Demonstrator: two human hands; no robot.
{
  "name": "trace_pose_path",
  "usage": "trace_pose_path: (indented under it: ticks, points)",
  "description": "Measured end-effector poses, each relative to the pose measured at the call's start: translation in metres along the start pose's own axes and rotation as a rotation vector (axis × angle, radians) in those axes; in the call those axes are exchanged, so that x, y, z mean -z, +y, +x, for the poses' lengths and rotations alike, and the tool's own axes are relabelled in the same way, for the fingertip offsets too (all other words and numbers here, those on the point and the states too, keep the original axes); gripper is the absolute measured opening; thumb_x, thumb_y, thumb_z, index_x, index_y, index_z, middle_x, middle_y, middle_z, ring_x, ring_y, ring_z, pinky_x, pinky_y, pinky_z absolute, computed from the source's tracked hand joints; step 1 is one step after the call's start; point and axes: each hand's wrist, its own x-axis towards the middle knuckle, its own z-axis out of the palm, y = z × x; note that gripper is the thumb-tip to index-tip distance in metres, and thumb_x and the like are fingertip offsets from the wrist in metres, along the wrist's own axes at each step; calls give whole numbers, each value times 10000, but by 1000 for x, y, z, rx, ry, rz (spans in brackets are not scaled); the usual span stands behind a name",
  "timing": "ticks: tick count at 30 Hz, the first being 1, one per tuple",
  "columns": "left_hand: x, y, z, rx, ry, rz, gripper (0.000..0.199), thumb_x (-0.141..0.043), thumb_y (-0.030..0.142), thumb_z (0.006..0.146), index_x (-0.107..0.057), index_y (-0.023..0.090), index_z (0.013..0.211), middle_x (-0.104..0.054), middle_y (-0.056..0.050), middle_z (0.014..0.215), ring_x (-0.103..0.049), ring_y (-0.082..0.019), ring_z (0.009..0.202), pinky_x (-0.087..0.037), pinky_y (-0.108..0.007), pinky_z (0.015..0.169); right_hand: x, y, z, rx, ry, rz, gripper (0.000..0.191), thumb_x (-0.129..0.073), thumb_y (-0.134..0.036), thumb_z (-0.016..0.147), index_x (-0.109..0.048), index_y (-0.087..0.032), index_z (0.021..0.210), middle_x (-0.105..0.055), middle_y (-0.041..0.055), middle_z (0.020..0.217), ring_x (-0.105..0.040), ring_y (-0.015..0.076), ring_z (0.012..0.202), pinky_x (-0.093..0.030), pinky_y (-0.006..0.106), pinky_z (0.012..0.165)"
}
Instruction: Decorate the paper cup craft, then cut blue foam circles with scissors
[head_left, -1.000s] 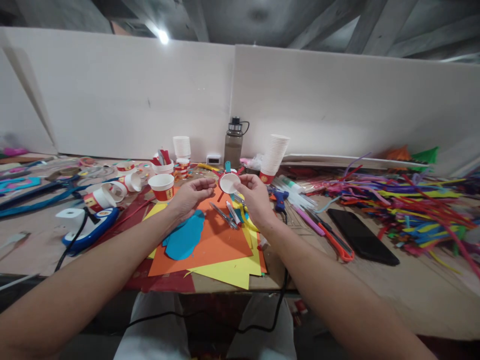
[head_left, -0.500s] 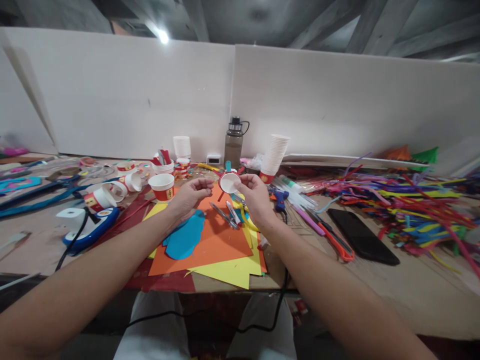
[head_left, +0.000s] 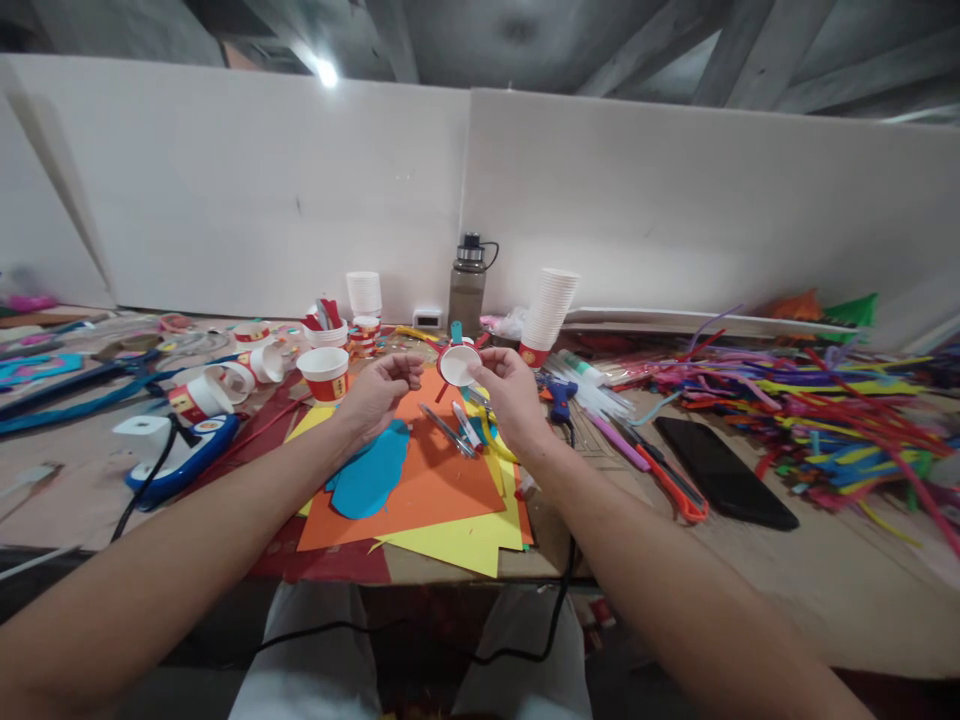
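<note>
In my right hand (head_left: 510, 385) I grip a small paper cup (head_left: 459, 367) by its rim side. Its white opening faces me, and red strips and a teal tab stick out around the rim. My left hand (head_left: 386, 390) hovers to the left of the cup, apart from it, with fingers loosely curled and nothing visible in them. Beneath both hands lie orange paper (head_left: 427, 500), yellow sheets (head_left: 457, 540) and a blue cut-out (head_left: 371, 475). A pair of scissors (head_left: 448, 430) and a white marker (head_left: 466, 425) rest on the orange paper.
A red-and-white paper cup (head_left: 325, 374) stands left of my hands. Behind are a bottle (head_left: 468, 285) and a stack of cups (head_left: 550, 315). On the right lie a blue glue gun (head_left: 560, 398), an orange cutter (head_left: 679, 485), a phone (head_left: 724, 470) and many pipe cleaners (head_left: 832, 400).
The fingers of my left hand have curled in slightly. My right hand and the cup stay in nearly the same place.
</note>
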Motion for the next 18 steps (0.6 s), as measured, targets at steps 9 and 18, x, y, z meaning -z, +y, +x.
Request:
trace_pose_path:
  ticks: [9,18]
  points:
    - [2,3,2,71,29,-59,324,-763,24,540,-697,134,838,-658,-5,812,-601,-72,763,-487,-179,735,1,2,0,-4,-2,-21,268,-704,-301,671,-579,-178,874,-642,18,853,-588,139,764,-473,291,733]
    - [1,3,0,92,-23,-66,347,-775,31,583,-716,128,911,-721,-58,888,-669,-129,857,-534,-255,842,1,3,1,0,-1,-5,247,-701,-282,667,-581,-180,857,-636,8,832,-596,140,767,-474,290,732]
